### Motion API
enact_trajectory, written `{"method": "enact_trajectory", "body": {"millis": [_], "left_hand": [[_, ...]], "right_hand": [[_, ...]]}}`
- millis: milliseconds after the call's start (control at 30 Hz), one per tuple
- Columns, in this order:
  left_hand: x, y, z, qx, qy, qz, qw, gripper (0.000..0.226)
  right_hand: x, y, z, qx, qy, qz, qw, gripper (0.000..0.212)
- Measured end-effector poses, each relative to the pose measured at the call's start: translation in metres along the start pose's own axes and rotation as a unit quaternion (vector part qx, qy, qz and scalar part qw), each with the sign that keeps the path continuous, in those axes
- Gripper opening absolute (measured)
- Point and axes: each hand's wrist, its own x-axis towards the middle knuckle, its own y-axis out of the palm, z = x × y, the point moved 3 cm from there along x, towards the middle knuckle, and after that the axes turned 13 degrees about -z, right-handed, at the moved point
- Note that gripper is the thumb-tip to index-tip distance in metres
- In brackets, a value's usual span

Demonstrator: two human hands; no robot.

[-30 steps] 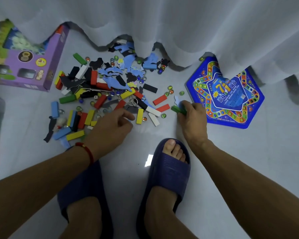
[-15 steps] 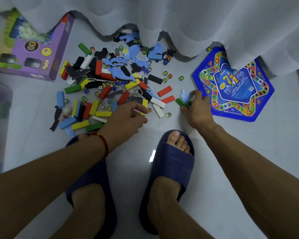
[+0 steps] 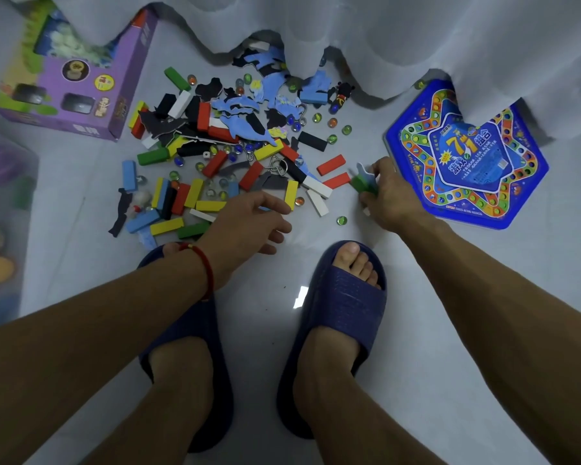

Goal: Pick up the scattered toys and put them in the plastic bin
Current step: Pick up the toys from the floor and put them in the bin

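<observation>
A heap of scattered toys (image 3: pixel 228 152) lies on the pale floor: coloured wooden blocks, glass marbles, blue and black puzzle pieces, metal rings. My right hand (image 3: pixel 393 196) grips a green block (image 3: pixel 361 185) together with a pale blue puzzle piece at the heap's right edge. My left hand (image 3: pixel 249 223) hovers over the heap's near edge with fingers spread and relaxed, holding nothing, beside a yellow block (image 3: pixel 291 195). The clear plastic bin (image 3: pixel 4 209) with toys inside stands at the left edge, partly cut off.
A purple toy box (image 3: pixel 78 85) lies at the back left. A blue star-patterned game board (image 3: pixel 467 156) lies right of my right hand. A white curtain (image 3: pixel 383 35) hangs across the back. My feet in dark blue slippers (image 3: pixel 346 313) stand just below the heap.
My left hand has opened its fingers near the yellow block. My right hand keeps its hold on the green block and blue piece. The view has tilted down slightly.
</observation>
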Motion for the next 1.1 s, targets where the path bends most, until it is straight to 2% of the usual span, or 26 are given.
{"method": "enact_trajectory", "body": {"millis": [67, 100, 133, 200, 267, 367, 433, 500, 567, 633, 667, 733, 800, 933, 1000, 1067, 1100], "left_hand": [[-0.001, 0.001, -0.001, -0.046, -0.019, 0.004, 0.999, 0.015], [-0.003, 0.002, -0.002, -0.086, -0.041, 0.011, 0.995, 0.018], [-0.004, 0.003, -0.002, -0.139, -0.077, 0.025, 0.987, 0.025], [-0.007, 0.008, -0.003, -0.257, -0.164, 0.091, 0.948, 0.042], [-0.010, 0.011, -0.002, -0.343, -0.210, 0.161, 0.901, 0.053], [-0.008, 0.006, 0.011, -0.408, -0.246, 0.142, 0.868, 0.046], [-0.008, 0.001, 0.020, -0.429, -0.249, 0.122, 0.860, 0.040], [-0.006, -0.003, 0.024, -0.441, -0.249, 0.103, 0.856, 0.041], [-0.005, -0.003, 0.026, -0.424, -0.258, 0.090, 0.863, 0.043], [-0.003, -0.003, 0.027, -0.400, -0.261, 0.065, 0.876, 0.046], [-0.003, -0.004, 0.028, -0.398, -0.263, 0.053, 0.878, 0.048], [-0.002, -0.004, 0.031, -0.401, -0.269, 0.048, 0.874, 0.050], [-0.002, -0.003, 0.035, -0.404, -0.278, 0.049, 0.870, 0.050], [-0.004, -0.003, 0.041, -0.414, -0.292, 0.059, 0.860, 0.050], [-0.009, -0.002, 0.043, -0.423, -0.303, 0.069, 0.851, 0.053], [-0.014, 0.001, 0.044, -0.446, -0.314, 0.087, 0.834, 0.052], [-0.015, 0.001, 0.045, -0.459, -0.315, 0.093, 0.825, 0.050]], "right_hand": [[-0.012, -0.011, 0.010, 0.047, 0.010, -0.018, 0.999, 0.038], [-0.022, -0.016, 0.020, 0.093, 0.014, -0.003, 0.996, 0.035], [-0.035, -0.020, 0.033, 0.153, 0.017, 0.040, 0.987, 0.032], [-0.068, -0.017, 0.068, 0.242, 0.000, 0.152, 0.958, 0.029], [-0.092, -0.003, 0.098, 0.184, -0.065, 0.197, 0.961, 0.032], [-0.103, 0.013, 0.120, -0.004, -0.205, 0.158, 0.966, 0.043], [-0.104, 0.008, 0.123, -0.021, -0.229, 0.153, 0.961, 0.043], [-0.102, -0.004, 0.119, 0.060, -0.228, 0.148, 0.960, 0.032], [-0.086, -0.011, 0.098, 0.139, -0.177, 0.071, 0.972, 0.018], [-0.056, -0.009, 0.060, 0.065, -0.113, -0.036, 0.991, 0.013], [-0.045, -0.004, 0.041, -0.012, -0.084, -0.045, 0.995, 0.016], [-0.035, 0.013, 0.011, -0.096, -0.043, 0.011, 0.994, 0.027], [-0.035, 0.025, 0.002, -0.061, -0.064, 0.038, 0.995, 0.019], [-0.052, 0.010, 0.033, 0.084, -0.123, -0.004, 0.989, 0.010], [-0.070, 0.005, 0.065, 0.117, -0.225, 0.046, 0.966, 0.012], [-0.088, 0.009, 0.089, 0.083, -0.324, 0.111, 0.936, 0.019], [-0.090, 0.011, 0.094, 0.071, -0.347, 0.115, 0.928, 0.020]]}}
